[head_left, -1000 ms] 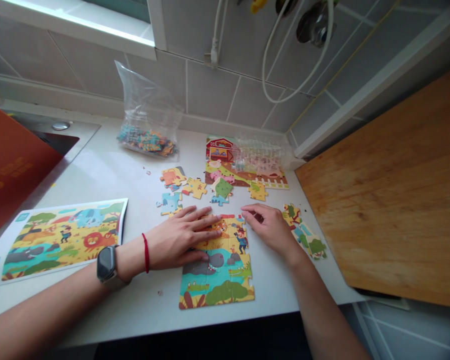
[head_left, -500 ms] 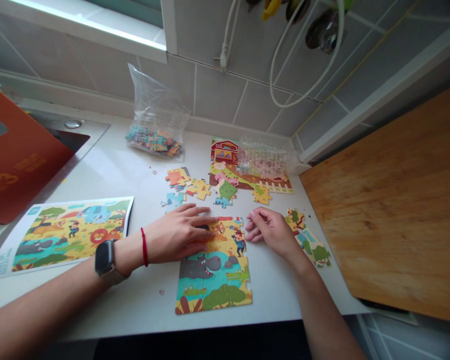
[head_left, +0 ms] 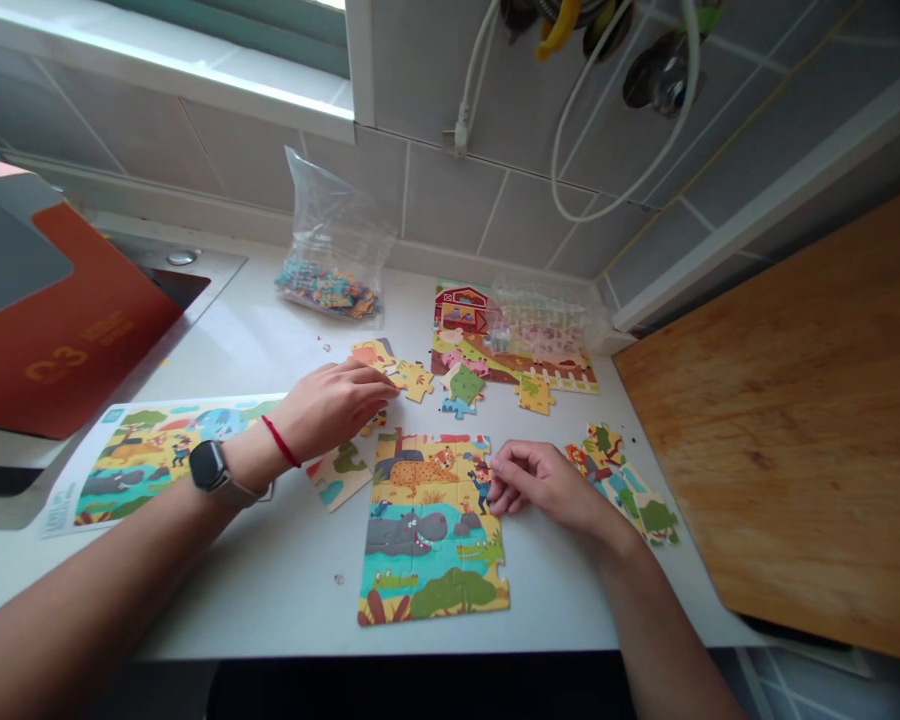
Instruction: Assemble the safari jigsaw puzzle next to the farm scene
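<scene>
My left hand (head_left: 337,400) hovers low over the loose jigsaw pieces, its fingertips beside a yellow piece (head_left: 414,381) and an orange piece (head_left: 373,353). It shows nothing in its grip. My right hand (head_left: 544,488) rests with curled fingers at the right edge of a nearly square jungle jigsaw (head_left: 431,530) showing a leopard and hippo. A loose green-and-teal piece (head_left: 337,478) lies just left of that jigsaw, below my left wrist. Farther back lies a farm jigsaw (head_left: 510,365), and more joined pieces (head_left: 622,488) lie to the right of my right hand.
A printed jungle picture sheet (head_left: 172,450) lies at left, partly under my left arm. A plastic bag of pieces (head_left: 334,250) stands against the tiled wall. A wooden board (head_left: 787,420) lies at right, and an orange folder (head_left: 67,320) leans over a sink at left.
My left hand has left the jungle jigsaw and moved back-left over the loose pieces, uncovering the leopard. A loose piece now shows left of the jigsaw. The view has shifted slightly.
</scene>
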{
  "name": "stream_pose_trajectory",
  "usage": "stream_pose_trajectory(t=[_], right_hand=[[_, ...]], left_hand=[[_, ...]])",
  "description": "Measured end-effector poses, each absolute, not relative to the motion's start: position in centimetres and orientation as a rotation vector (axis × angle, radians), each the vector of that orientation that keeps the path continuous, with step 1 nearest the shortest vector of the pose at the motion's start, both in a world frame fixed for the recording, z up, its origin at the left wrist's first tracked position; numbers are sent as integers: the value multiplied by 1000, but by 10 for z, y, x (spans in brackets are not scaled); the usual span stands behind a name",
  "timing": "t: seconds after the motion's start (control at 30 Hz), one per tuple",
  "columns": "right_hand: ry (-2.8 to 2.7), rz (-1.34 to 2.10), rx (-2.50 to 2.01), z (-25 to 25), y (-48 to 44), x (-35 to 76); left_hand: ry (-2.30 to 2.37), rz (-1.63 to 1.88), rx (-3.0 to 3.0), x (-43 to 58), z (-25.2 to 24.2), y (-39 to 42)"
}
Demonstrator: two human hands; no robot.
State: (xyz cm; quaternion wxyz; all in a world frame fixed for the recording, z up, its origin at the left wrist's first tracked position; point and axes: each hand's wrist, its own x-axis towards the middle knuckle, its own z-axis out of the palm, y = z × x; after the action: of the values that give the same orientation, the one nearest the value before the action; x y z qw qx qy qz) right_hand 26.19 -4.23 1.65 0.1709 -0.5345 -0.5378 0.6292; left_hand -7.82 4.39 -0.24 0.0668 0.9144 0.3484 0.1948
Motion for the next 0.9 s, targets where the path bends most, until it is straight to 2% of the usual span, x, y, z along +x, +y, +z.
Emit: stream_pose_trajectory(t=[0.43,0.9], right_hand=[[-1628,1772,-1517,21,-43,261],[-1694,1774,-1586,10,-38,267]], left_hand=[[1106,555,2749,-82,-8,49],[1262,248,2721,-62,9,23]])
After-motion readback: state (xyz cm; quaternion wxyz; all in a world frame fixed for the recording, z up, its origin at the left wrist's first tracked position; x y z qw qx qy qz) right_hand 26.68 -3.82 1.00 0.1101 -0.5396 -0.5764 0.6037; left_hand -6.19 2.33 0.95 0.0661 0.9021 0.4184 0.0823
